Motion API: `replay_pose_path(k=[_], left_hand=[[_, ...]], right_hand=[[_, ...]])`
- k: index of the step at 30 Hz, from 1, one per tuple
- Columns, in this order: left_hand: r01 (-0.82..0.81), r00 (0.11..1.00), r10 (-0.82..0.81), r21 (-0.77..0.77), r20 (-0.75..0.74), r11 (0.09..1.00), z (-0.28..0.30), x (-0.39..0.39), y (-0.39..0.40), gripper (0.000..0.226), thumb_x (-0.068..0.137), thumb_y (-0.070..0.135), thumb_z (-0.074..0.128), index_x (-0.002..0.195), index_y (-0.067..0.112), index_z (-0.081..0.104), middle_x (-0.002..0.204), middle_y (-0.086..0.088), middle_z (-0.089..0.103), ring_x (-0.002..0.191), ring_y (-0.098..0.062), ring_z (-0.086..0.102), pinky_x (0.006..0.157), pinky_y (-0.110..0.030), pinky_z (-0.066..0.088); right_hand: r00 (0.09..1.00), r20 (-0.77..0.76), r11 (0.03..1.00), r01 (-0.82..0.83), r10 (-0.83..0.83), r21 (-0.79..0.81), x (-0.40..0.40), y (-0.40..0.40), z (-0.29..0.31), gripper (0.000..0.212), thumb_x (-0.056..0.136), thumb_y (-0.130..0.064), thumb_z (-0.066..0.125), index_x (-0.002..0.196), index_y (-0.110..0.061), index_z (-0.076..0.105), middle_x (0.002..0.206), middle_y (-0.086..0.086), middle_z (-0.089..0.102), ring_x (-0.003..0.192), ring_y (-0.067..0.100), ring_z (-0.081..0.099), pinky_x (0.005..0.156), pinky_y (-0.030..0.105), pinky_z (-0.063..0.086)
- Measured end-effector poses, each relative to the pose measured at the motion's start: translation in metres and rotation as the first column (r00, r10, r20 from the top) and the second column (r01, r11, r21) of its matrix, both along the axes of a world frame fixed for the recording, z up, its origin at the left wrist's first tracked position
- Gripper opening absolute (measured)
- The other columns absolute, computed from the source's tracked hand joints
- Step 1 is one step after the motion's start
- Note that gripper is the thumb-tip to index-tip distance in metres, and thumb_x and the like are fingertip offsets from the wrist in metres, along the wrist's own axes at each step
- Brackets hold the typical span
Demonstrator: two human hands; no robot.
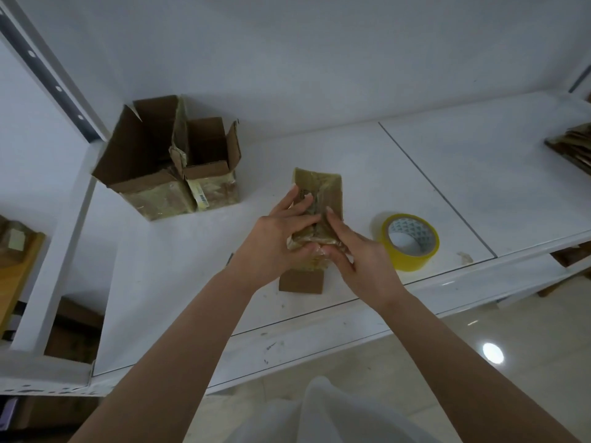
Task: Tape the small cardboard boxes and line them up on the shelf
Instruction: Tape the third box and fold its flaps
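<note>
At centre of the shelf point(415, 174), both hands work on one small box point(319, 193) that stands on the white surface. Left hand point(275, 241): fingers straight and slightly spread, laid flat over the box top; thumb curled under at the near edge, pinching crumpled tape film against the box. Right hand point(358, 254): forefinger extended along the top toward 12 o'clock, the other fingers curled round the near right corner, thumb meeting the left thumb on the film. Box: brown cardboard, top covered in glossy yellowish tape, its bare front face showing below the hands. Tape roll point(409, 241): yellow, lying flat at 3 o'clock of the box, just beside the right hand, not touching it. Open boxes point(169, 167): two, side by side and touching, at 10 o'clock near the shelf's left upright point(51, 75); flaps raised, lower walls wrapped in old tape; the left one is larger. Cardboard stack point(572, 145): at 2 o'clock, far right edge, partly out of view. Floor point(479, 362): pale tile, at 5 o'clock below the shelf.
</note>
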State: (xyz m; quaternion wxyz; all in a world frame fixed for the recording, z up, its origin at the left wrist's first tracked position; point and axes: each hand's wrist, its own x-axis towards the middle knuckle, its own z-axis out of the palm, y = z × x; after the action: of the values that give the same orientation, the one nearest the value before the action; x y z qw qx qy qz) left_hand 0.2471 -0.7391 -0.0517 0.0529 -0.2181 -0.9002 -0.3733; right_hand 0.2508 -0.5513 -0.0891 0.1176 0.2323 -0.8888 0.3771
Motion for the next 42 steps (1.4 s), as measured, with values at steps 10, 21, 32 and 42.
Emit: replay_pose_path(k=[10,21,32,42], left_hand=[[-0.02,0.997,-0.01,0.39,0.075,0.921,0.034,0.001,-0.013,0.037,0.105,0.014,0.031,0.123,0.006,0.063,0.135,0.008,0.055,0.14,0.003,0.031,0.117,-0.018,0.02],[-0.077,0.993,0.11,0.415,-0.054,0.906,0.036,0.007,0.019,0.036,0.104,0.025,0.023,0.105,0.01,0.056,0.107,0.015,0.052,0.125,0.002,0.043,0.116,-0.051,0.024],[-0.194,0.964,0.24,0.32,-0.11,0.927,0.034,0.01,0.024,0.026,0.102,0.02,0.041,0.11,0.0,0.055,0.116,0.0,0.053,0.136,-0.023,0.04,0.112,-0.022,0.031],[-0.279,0.928,0.338,0.306,-0.159,0.91,0.032,0.011,0.023,0.036,0.101,0.025,0.035,0.11,-0.001,0.057,0.115,-0.01,0.059,0.119,-0.018,0.053,0.091,-0.004,0.033]], right_hand=[[0.963,0.263,0.972,0.006,0.057,-0.235,-0.019,0.012,0.061,0.06,0.076,-0.055,0.06,0.126,-0.023,0.066,0.097,-0.005,0.075,0.085,0.011,0.072,0.083,0.04,0.058],[0.917,0.391,0.968,0.025,0.077,-0.251,-0.013,0.013,0.081,0.035,0.09,-0.031,0.066,0.124,-0.022,0.067,0.089,0.003,0.075,0.077,0.026,0.073,0.074,0.046,0.06],[0.951,0.275,0.975,0.181,-0.141,-0.129,-0.005,0.007,0.081,0.052,0.081,-0.054,0.065,0.123,-0.023,0.059,0.073,0.0,0.071,0.073,0.012,0.069,0.074,0.028,0.055],[0.984,0.179,0.918,0.084,-0.014,-0.388,0.0,0.002,0.086,0.027,0.087,-0.032,0.068,0.107,-0.016,0.062,0.047,-0.008,0.053,0.045,0.007,0.052,0.054,0.018,0.045]])
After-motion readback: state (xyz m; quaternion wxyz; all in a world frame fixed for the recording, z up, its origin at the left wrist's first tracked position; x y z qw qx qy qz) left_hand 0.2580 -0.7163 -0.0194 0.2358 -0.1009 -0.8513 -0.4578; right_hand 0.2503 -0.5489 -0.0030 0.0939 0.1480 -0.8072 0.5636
